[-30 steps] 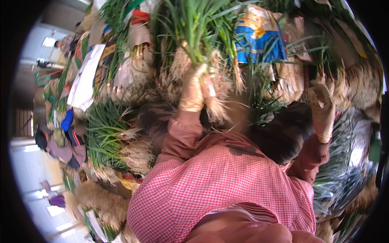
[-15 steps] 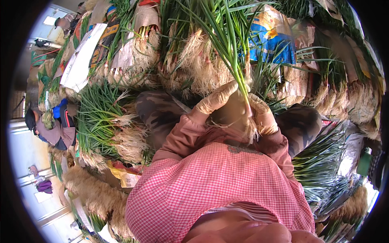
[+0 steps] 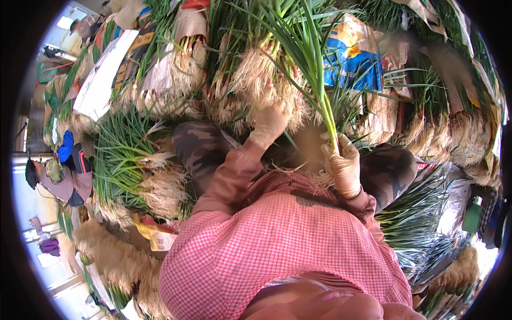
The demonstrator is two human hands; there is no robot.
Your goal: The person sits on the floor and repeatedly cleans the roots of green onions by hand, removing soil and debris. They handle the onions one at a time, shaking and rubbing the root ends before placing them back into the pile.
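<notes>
My right hand [image 3: 344, 165], in a pale glove, grips a long green onion plant [image 3: 329, 117] upright, its leaves fanning up and leftward and pale roots [image 3: 321, 178] hanging below the fist. My left hand [image 3: 273, 120], also gloved, reaches into the roots of a large bunch of onion plants [image 3: 258, 69] in front of me; its fingertips are blurred among the roots, so I cannot tell its grip. My legs in camouflage trousers lie bent on either side.
Onion bundles wrapped in sacking [image 3: 186, 26] line the front, with a blue sack [image 3: 352, 64] and a white sheet [image 3: 104, 74]. Loose piles lie at left [image 3: 160, 186] and right [image 3: 405, 218]. A person in a dark cap [image 3: 64, 178] works at the far left.
A second ago my left hand held plants aloft; both hands then met, and now my right hand holds the plant while my left has moved forward to the bunch.
</notes>
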